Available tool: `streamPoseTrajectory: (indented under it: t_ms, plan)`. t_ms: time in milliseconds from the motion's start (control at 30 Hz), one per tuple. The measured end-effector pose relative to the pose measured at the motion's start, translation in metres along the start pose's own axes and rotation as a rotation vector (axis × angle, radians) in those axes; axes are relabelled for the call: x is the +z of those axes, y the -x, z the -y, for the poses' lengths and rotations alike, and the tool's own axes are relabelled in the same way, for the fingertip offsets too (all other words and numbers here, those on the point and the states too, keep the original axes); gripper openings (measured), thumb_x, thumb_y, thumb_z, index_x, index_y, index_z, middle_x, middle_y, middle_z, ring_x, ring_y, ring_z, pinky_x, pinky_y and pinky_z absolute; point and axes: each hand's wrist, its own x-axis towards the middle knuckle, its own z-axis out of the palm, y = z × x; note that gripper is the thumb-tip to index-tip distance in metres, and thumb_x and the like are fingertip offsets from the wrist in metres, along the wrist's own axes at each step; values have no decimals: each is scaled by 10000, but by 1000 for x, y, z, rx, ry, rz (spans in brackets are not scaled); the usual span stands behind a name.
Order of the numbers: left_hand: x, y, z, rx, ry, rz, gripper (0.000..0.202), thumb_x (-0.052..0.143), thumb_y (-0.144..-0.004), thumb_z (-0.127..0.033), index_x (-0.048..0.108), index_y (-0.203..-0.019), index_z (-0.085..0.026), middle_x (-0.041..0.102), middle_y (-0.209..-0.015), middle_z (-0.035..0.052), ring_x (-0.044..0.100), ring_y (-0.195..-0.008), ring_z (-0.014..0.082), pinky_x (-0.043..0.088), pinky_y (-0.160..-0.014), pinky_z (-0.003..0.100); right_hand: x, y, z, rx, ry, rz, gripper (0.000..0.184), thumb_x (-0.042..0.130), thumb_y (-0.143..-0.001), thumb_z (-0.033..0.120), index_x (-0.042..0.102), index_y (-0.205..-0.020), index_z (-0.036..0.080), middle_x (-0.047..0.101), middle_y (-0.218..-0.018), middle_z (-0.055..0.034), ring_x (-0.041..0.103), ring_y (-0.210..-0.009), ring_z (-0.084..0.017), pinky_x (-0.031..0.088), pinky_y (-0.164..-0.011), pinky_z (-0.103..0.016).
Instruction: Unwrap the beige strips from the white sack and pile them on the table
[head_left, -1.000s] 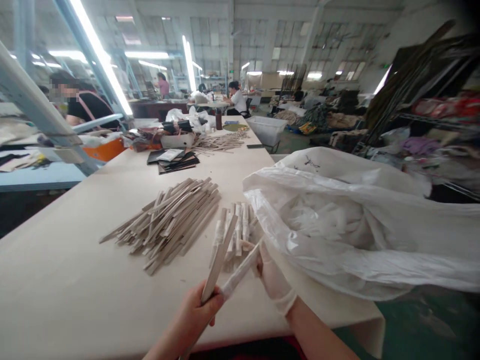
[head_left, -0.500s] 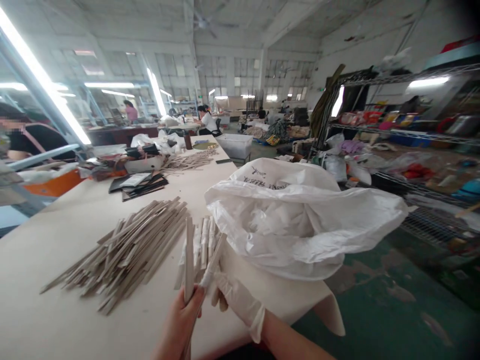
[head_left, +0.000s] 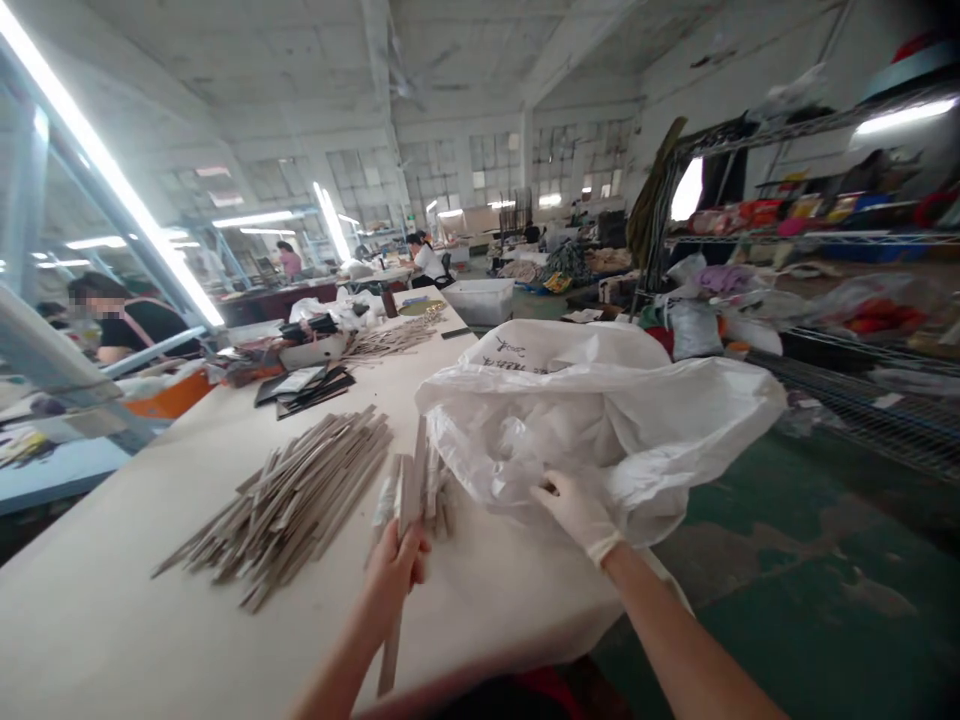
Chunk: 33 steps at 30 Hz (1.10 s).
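My left hand [head_left: 394, 555] is closed around flat grey strips [head_left: 412, 480], whose upper ends stand up over the table and whose lower ends slope toward me. Just beyond it lie short strip bundles [head_left: 439, 505] with whitish wrapping, partly hidden by the hand. My right hand [head_left: 577, 510], in a pale glove, is at the near side of a large white bag [head_left: 697, 410]. Its fingers are curled against the bag's opening; what they pinch is hard to make out. Crumpled translucent plastic [head_left: 517, 440] fills the bag.
A big pile of loose grey strips [head_left: 300, 490] spreads over the table [head_left: 97, 600] on the left. Behind it are black flat pieces [head_left: 315, 390] and a white bin [head_left: 480, 300]. Wire shelving [head_left: 832, 390] stands right. Several people work farther back.
My right hand has left the strips beside my left hand and moved right to the white bag. My left hand still holds grey strips. The view has shifted slightly.
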Motion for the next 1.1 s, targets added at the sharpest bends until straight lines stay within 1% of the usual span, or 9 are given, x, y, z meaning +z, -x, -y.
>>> streamPoseTrajectory:
  t_ms: [67,167,267,367,500,733,900,1000,1100]
  plan:
    - [-1,32,-1,-28,23,122,393,399,-775,-569,443,-723,-182,471,-443,-71,328,-303,43,238,-324,155,4,14,5,43,-356,107,257,499,-784,412,537,-675,182,483,-556,44,413,-486,-91,305,-481,-229]
    - [-11,68,2,-106,34,226,437,448,-739,-613,453,-757,-176,535,-542,-46,415,-340,48,277,-330,156,17,33,14,154,-868,281,294,628,-687,451,588,-748,167,445,-545,69,326,-441,-55,222,-414,-204]
    - [-28,88,9,-155,-18,271,499,468,-698,-663,475,-740,-166,507,-507,-51,453,-385,60,317,-374,161,37,41,24,266,-1197,420,348,759,-557,386,647,-795,158,487,-587,58,351,-464,-34,234,-413,-180]
    - [-47,99,12,-192,-98,258,516,449,-703,-677,480,-679,-163,497,-494,-44,433,-389,55,324,-393,166,54,38,34,378,-1358,406,340,798,-491,384,645,-677,145,468,-520,61,367,-444,-33,250,-393,-171]
    - [-62,107,6,-257,-155,292,533,435,-696,-695,488,-644,-168,486,-472,-38,395,-374,56,294,-371,172,58,30,47,420,-1415,308,356,795,-475,426,617,-593,141,455,-446,63,354,-413,-35,243,-368,-165]
    - [-60,90,1,-323,-166,348,544,458,-666,-707,477,-676,-163,440,-422,-63,302,-327,30,204,-346,159,58,23,55,374,-1378,269,352,781,-492,432,578,-486,145,469,-445,50,344,-420,-39,212,-382,-189]
    - [-65,80,7,-392,-118,372,574,461,-644,-723,485,-730,-156,426,-407,-75,287,-317,29,177,-331,151,60,22,54,311,-1243,247,318,742,-554,449,627,-534,153,484,-462,35,343,-445,-58,207,-426,-227]
    - [-67,74,7,-378,-99,357,563,473,-650,-707,498,-753,-154,432,-409,-75,279,-313,28,171,-330,153,64,24,56,241,-1135,164,293,733,-567,446,664,-587,161,474,-461,39,343,-457,-66,224,-452,-239]
    - [-69,69,7,-340,-102,345,544,479,-658,-694,499,-735,-156,413,-400,-80,270,-315,27,171,-336,155,68,26,56,207,-1059,157,285,716,-592,445,668,-602,164,473,-477,35,348,-465,-73,234,-465,-247]
